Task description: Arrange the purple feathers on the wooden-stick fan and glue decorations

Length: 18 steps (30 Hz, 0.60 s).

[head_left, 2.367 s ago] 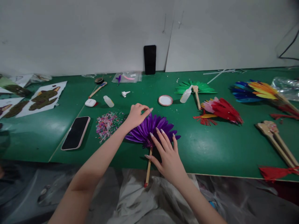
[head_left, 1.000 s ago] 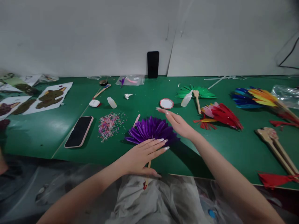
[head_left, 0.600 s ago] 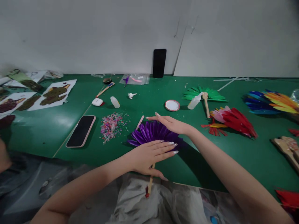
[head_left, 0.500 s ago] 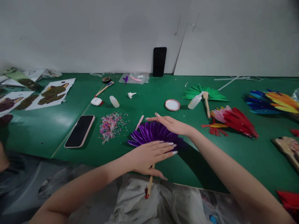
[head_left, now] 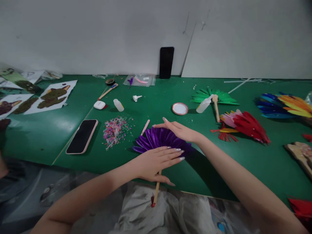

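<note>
A purple feather fan [head_left: 151, 138] lies spread on the green table, its wooden handle [head_left: 157, 188] reaching over the near edge toward my lap. Flat across the lower part of the feathers rests my left hand [head_left: 158, 162], fingers stretched out to the right and thumb apart. My right hand [head_left: 179, 130] reaches in from the right over the far rim of the feathers, its fingers extended to the left. Both palms face down, so what lies under them is hidden. A pale pink stick [head_left: 145, 127] sits just beyond the fan's upper left edge.
Left of the fan are colourful confetti bits [head_left: 115, 130] and a phone [head_left: 82, 136]. Behind stand a small bottle [head_left: 118, 105], a round lid [head_left: 180, 109] and another bottle [head_left: 204, 104] against a green feather fan [head_left: 215, 97]. Red feathers [head_left: 248, 126] lie rightward. A black phone [head_left: 166, 62] leans on the wall.
Both hands stay almost still on the purple fan. The view has shifted very slightly, and nothing on the table has visibly been moved.
</note>
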Available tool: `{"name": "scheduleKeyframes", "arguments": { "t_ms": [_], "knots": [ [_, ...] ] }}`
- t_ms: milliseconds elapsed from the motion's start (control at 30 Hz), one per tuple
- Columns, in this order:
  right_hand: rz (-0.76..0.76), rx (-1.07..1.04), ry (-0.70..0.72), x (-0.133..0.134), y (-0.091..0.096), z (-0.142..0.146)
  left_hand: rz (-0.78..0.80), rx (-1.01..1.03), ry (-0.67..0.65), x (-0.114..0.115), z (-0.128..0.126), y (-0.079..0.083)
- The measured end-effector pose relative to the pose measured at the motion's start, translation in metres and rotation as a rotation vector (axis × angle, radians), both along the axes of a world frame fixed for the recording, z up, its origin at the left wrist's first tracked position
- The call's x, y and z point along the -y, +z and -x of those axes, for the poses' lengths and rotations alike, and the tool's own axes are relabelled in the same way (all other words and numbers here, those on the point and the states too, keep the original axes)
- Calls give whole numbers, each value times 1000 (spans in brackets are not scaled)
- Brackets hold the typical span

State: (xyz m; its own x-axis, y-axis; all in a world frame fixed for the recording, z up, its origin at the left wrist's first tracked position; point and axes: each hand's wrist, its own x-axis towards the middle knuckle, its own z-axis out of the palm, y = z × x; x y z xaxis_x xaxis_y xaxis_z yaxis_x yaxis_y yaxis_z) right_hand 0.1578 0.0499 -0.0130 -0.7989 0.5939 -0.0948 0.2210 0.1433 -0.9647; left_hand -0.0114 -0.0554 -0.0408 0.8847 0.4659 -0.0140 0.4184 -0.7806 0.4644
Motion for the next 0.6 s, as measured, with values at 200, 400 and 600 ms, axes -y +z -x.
{"name": "scheduleKeyframes", "arguments": {
  "t_ms": [200, 400, 600],
  "knots": [
    [-58, 43, -11, 2, 2, 1, -13, 18, 3, 0, 0, -1],
    [-77, 32, -11, 4, 3, -1, -46, 7, 7, 1, 0, -2],
    [-79, 36, -8, 6, 2, 0, -71, -1, 1, 1, 0, -3]
  ]
}}
